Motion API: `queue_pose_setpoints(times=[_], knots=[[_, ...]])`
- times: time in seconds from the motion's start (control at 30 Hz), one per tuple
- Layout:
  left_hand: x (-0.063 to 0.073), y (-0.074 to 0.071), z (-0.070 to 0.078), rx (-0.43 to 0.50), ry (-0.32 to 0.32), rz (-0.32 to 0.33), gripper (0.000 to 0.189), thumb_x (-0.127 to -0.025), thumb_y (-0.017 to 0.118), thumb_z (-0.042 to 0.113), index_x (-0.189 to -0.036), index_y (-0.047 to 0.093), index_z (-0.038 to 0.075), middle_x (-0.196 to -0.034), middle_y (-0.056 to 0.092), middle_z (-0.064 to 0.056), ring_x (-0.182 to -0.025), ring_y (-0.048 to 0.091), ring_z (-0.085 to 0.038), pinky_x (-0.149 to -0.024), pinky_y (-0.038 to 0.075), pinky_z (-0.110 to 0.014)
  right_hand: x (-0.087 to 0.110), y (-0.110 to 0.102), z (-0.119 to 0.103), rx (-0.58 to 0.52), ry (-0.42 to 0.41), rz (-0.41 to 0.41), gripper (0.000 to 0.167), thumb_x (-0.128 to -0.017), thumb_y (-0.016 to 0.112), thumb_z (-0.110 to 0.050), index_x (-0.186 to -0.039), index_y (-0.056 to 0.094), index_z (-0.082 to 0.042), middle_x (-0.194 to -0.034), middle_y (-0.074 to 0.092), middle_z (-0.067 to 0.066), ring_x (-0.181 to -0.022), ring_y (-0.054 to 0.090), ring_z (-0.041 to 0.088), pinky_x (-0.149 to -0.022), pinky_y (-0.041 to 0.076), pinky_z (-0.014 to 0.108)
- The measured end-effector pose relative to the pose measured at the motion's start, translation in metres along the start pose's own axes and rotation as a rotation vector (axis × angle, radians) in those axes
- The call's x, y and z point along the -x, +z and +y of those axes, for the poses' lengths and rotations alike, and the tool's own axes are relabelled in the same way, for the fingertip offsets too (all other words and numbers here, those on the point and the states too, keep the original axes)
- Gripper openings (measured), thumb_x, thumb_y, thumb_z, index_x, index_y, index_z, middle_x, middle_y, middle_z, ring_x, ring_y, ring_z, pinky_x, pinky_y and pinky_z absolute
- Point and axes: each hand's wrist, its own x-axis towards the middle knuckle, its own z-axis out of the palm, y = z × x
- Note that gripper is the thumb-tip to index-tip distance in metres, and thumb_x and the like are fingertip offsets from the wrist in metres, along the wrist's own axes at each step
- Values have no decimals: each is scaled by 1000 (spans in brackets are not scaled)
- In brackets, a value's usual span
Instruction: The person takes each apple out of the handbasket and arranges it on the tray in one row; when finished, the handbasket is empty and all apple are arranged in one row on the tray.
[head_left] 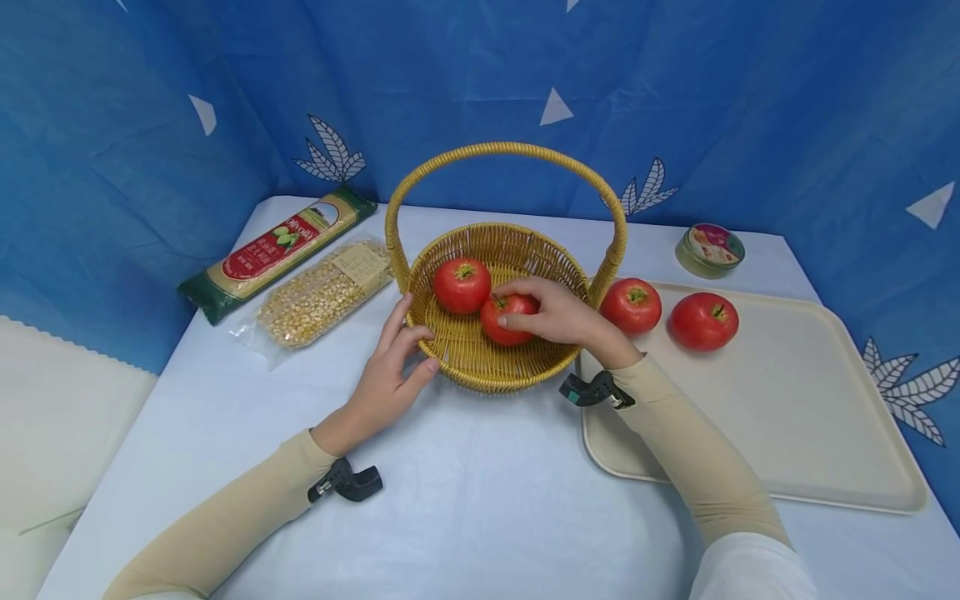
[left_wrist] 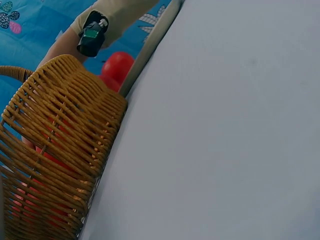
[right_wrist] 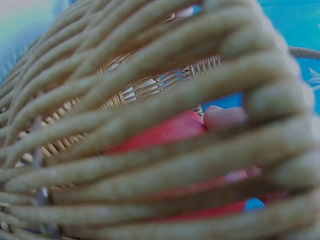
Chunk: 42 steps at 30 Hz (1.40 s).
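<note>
A wicker basket [head_left: 495, 379] with a tall arched handle stands in the middle of the table. My right hand [head_left: 558, 312] reaches into it and grips a red tomato [head_left: 501, 325], thumb and fingers on its upper side. Beside that one, another tomato [head_left: 462, 286] lies in the basket. At the basket's left side, my left hand [head_left: 386, 375] holds the rim, one bent finger over it and the thumb at its outer front. The woven wall [left_wrist: 65, 145] shows close up in the left wrist view. In the right wrist view, blurred wicker partly hides the gripped tomato [right_wrist: 170, 131].
Two tomatoes, one nearer [head_left: 632, 306] and one farther right [head_left: 703, 322], rest on a beige tray [head_left: 780, 408]. Behind the tray stands a small round tin [head_left: 710, 250]. A pasta packet [head_left: 277, 250] and a bag of corn kernels [head_left: 322, 292] lie to the left.
</note>
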Motion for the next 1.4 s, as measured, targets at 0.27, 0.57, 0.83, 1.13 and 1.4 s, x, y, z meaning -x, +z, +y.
queue_pose_setpoints(times=[0.27, 0.57, 0.83, 1.13, 1.4], knots=[[0, 0, 1, -8, 4, 0, 35, -102, 61, 25, -125, 56, -1, -171, 11, -18, -153, 27, -46, -107, 50, -56, 2, 0, -1, 4, -29, 21, 45, -93, 72, -27, -134, 65, -9, -135, 64, 14, -119, 60, 30, -97, 57, 46], [1, -1, 0, -20, 6, 2, 37, -103, 60, 28, -124, 56, -2, -171, 12, -19, -152, 28, -47, -106, 51, -57, 10, -2, -6, -14, -6, 98, 49, -93, 69, -33, -137, 63, -13, -140, 61, 11, -123, 57, 29, -92, 59, 45], [1, 0, -1, -28, 9, 5, 36, -103, 60, 28, -125, 56, 0, -171, 12, -19, -151, 30, -48, -106, 51, -56, 33, -16, -14, -93, 22, 125, 47, -94, 71, -30, -139, 63, -16, -146, 57, 9, -129, 54, 28, -93, 60, 47], [1, 0, 1, -27, 21, 12, 37, -103, 59, 30, -125, 56, 0, -170, 13, -22, -150, 31, -49, -105, 51, -57, 80, -37, -15, -157, -40, 178, 44, -94, 70, -12, -138, 62, -10, -142, 59, 14, -120, 56, 28, -84, 60, 25], [1, -1, 2, -26, 17, 9, 36, -103, 60, 28, -125, 56, 0, -170, 13, -21, -150, 31, -48, -105, 51, -56, 134, -59, -13, -181, -113, 301, 46, -91, 67, 6, -136, 61, -1, -138, 58, -8, -119, 56, 10, -80, 60, 17]])
